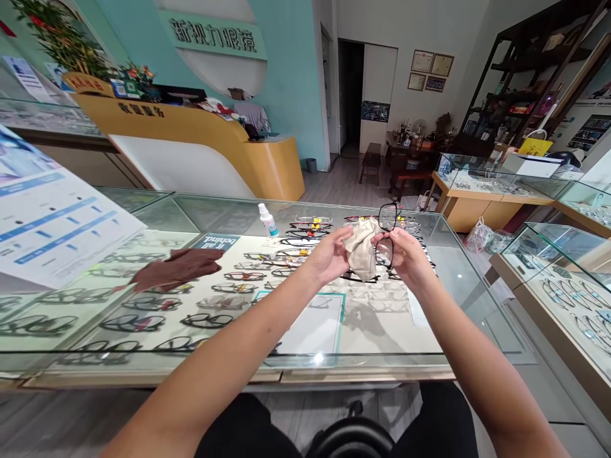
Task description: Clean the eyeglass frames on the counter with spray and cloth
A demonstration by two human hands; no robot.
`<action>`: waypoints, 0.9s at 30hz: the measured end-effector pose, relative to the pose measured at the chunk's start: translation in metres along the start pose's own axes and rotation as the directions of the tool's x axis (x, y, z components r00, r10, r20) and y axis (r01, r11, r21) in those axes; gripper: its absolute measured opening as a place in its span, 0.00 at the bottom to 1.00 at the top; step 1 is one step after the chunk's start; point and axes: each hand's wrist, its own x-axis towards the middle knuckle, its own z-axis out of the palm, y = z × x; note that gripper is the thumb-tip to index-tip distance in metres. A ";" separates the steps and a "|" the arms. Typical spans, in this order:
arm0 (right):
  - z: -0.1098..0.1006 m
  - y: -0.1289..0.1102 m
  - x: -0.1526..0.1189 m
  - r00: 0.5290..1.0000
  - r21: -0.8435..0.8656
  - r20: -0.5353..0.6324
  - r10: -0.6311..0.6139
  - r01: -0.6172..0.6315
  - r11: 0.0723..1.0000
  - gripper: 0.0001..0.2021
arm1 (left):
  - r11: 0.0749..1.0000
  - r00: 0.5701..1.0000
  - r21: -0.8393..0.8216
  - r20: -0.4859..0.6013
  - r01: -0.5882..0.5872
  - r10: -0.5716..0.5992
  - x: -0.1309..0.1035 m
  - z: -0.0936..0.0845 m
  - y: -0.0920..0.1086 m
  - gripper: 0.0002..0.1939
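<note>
- While the white bottle [268, 221] stood upright on the glass display counter [382, 360], the black-rimmed eyeglasses [387, 217] were in the air to its right, one lens above the other.
- Right hand [407, 253]: the fingers were clamped on the eyeglasses near the bridge, to the right of the bottle.
- Left hand [330, 256]: the fingers were closed on the beige cloth [361, 251], which hung in folds between the bottle and the eyeglasses.
- Contact: the cloth lay beside the lower lens in the view; whether it pressed on the lens could not be told.
- Step in hand, by judgement: cloth work at the eyeglasses, with one hand as support and the other as cloth carrier.
- Requirement of the next move, by judgement: a steady pinch on the frame, a fold of cloth on each face of the lens, and light pressure that did not twist the rim.
- Surroundings: the brown cloth [180, 268] lay crumpled to the left of the bottle and nearer the person; the teal-edged sheet [305, 327] was on the near side of the bottle, toward the right.
</note>
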 end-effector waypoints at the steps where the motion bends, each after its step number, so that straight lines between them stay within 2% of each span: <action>1: 0.000 0.000 0.000 1.000 0.000 -0.003 0.000 0.000 1.000 0.21 | 1.000 1.000 0.023 0.022 -0.008 0.007 0.000 -0.001 0.000 0.18; 5: -0.001 0.001 0.002 0.999 0.015 -0.022 -0.024 0.024 1.000 0.19 | 0.998 0.998 0.053 0.049 -0.046 0.043 0.002 -0.003 -0.001 0.21; 11: -0.001 0.002 0.001 0.998 -0.026 -0.043 -0.041 0.040 0.999 0.19 | 0.994 0.992 0.034 -0.068 -0.105 0.107 0.006 0.001 -0.005 0.14; 14: 0.000 0.002 -0.001 1.000 -0.011 -0.008 -0.011 0.010 1.000 0.20 | 0.984 0.988 0.114 -0.051 -0.138 0.144 0.005 0.000 -0.009 0.14; 16: 0.001 0.002 -0.003 1.000 -0.009 0.016 -0.005 0.005 1.000 0.20 | 0.965 0.990 0.227 -0.009 -0.133 0.138 0.003 -0.002 -0.013 0.15; 19: 0.002 0.001 -0.005 1.000 -0.054 0.014 -0.007 0.007 0.999 0.21 | 0.893 0.987 0.422 0.048 -0.157 0.151 0.001 -0.002 -0.017 0.16; 23: 0.003 -0.002 -0.006 1.000 -0.115 0.002 -0.022 0.022 0.993 0.23 | 0.749 0.938 0.583 0.072 -0.315 0.338 -0.002 0.000 -0.022 0.14; 27: 0.004 -0.001 -0.006 0.999 -0.159 0.020 -0.050 0.052 0.986 0.22 | 0.648 0.903 0.686 0.029 -0.330 0.428 -0.006 0.002 -0.024 0.13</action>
